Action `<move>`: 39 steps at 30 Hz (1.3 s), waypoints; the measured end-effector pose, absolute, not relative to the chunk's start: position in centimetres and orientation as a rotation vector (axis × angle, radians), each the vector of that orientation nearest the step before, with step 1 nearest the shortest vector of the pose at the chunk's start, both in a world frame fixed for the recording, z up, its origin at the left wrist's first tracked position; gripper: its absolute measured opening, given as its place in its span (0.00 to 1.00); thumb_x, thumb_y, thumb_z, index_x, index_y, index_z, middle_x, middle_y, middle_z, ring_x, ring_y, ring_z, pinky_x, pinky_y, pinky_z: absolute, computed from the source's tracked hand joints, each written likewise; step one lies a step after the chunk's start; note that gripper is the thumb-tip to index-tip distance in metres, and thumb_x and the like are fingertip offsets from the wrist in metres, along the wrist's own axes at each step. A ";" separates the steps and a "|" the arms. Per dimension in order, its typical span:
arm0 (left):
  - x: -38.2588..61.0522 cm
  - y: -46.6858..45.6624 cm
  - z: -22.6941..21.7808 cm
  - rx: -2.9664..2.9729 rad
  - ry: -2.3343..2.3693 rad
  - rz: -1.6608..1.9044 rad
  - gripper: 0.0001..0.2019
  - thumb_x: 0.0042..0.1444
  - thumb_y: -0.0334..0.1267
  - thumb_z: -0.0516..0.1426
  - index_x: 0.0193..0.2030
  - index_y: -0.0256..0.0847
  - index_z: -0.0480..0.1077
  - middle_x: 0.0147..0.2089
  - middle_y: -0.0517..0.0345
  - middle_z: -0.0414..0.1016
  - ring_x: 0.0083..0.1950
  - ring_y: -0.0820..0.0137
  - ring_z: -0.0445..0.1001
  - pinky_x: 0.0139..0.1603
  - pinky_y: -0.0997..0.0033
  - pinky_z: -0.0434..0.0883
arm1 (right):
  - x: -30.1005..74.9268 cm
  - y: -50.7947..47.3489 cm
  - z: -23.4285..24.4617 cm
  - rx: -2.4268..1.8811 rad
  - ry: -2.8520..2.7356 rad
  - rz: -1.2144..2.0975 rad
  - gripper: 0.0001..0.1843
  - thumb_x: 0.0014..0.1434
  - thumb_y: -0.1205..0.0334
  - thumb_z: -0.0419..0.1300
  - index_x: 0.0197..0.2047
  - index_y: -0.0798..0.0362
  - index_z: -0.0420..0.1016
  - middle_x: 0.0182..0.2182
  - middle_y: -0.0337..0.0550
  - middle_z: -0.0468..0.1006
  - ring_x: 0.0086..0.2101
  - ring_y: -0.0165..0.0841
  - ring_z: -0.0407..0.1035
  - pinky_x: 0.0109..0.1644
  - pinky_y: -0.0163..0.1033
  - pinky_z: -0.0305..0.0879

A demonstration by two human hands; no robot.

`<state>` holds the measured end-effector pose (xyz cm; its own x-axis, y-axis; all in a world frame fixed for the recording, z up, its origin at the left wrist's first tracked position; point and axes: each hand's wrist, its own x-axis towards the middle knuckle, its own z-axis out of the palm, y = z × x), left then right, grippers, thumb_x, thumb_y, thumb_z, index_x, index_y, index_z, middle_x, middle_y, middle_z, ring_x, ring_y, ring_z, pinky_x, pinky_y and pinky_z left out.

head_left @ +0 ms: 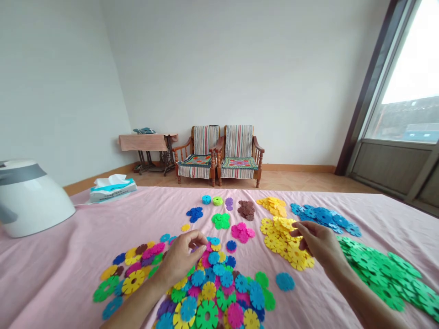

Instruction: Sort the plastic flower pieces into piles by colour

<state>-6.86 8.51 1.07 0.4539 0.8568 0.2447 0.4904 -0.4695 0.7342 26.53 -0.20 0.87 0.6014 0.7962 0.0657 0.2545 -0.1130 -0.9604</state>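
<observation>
My left hand [185, 256] hovers at the upper edge of a mixed pile of plastic snowflake discs [208, 290]. Its fingers are loosely curled, with a gap between thumb and index finger, and no disc shows in it. Over the pile of yellow snowflake discs [284, 242] is my right hand [317, 242], its thumb and fingertips drawn together; whatever is between them blends with the yellow behind. Green discs [380, 269] lie beneath and beyond my right forearm, and blue discs [324, 217] lie behind that hand. A single blue disc [285, 282] rests between the two arms.
Small groups of pink [243, 232], light green [221, 221], brown [246, 209], dark blue [195, 214] and orange-yellow discs [273, 206] lie farther back on the pink cloth [164, 205]. A tissue pack [113, 188] and a white kettle [37, 201] stand left. Two wooden chairs [239, 146] are beyond.
</observation>
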 end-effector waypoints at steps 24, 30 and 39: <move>-8.2 10.1 -1.0 2.243 1.264 0.900 0.06 0.50 0.32 0.52 0.29 0.38 0.70 0.28 0.58 0.74 0.31 0.70 0.72 0.33 0.74 0.65 | 8.8 -0.2 1.6 -1.421 -2.369 0.305 0.09 0.60 0.65 0.53 0.38 0.50 0.75 0.38 0.42 0.77 0.41 0.35 0.65 0.48 0.42 0.54; -8.1 10.2 -1.1 2.250 1.258 0.913 0.06 0.50 0.31 0.52 0.28 0.38 0.70 0.27 0.59 0.74 0.30 0.71 0.71 0.33 0.74 0.65 | 9.1 -0.5 0.7 -1.360 -2.290 0.230 0.08 0.61 0.65 0.54 0.34 0.49 0.75 0.35 0.39 0.78 0.39 0.33 0.66 0.47 0.39 0.54; -8.1 9.9 -1.1 2.252 1.249 0.972 0.07 0.52 0.32 0.51 0.29 0.38 0.71 0.29 0.57 0.74 0.32 0.70 0.73 0.35 0.73 0.67 | 11.2 -2.0 1.0 -1.274 -1.974 0.241 0.12 0.63 0.65 0.50 0.39 0.48 0.75 0.36 0.42 0.77 0.37 0.33 0.68 0.41 0.36 0.62</move>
